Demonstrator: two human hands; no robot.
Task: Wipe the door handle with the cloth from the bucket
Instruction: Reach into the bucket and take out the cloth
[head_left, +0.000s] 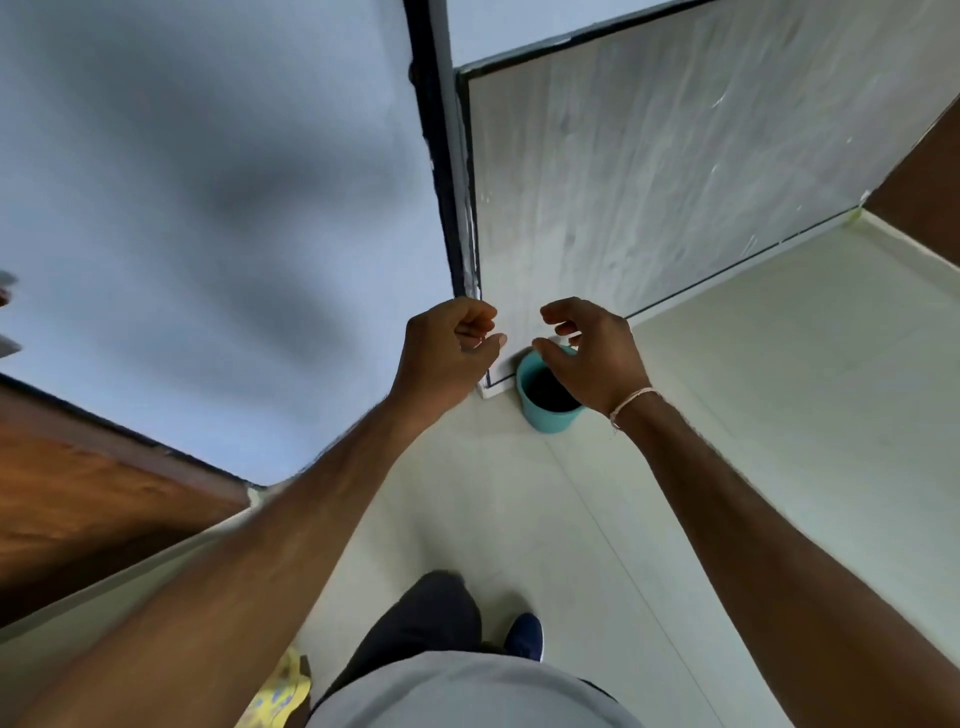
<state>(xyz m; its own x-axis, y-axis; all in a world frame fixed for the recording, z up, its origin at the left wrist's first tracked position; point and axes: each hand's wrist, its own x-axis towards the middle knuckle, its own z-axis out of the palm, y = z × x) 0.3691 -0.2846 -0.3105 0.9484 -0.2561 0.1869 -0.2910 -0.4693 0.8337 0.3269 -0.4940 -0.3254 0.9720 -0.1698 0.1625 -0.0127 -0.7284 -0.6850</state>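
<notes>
A small teal bucket (545, 410) stands on the pale floor at the foot of a dark door frame post (441, 171). Its inside looks dark and I cannot make out a cloth in it. My right hand (592, 353) hovers just above the bucket's rim, fingers curled but apart, holding nothing. My left hand (452, 345) hangs to the left of the bucket, in front of the post's base, fingers loosely curled in with nothing in them. No door handle shows in this view.
A grey-blue door or wall panel (208, 208) fills the left, a whitish streaked panel (675, 171) the right. Brown wood (78, 509) lies at the lower left. My leg and dark shoe (524, 636) stand below, beside something yellow (280, 696).
</notes>
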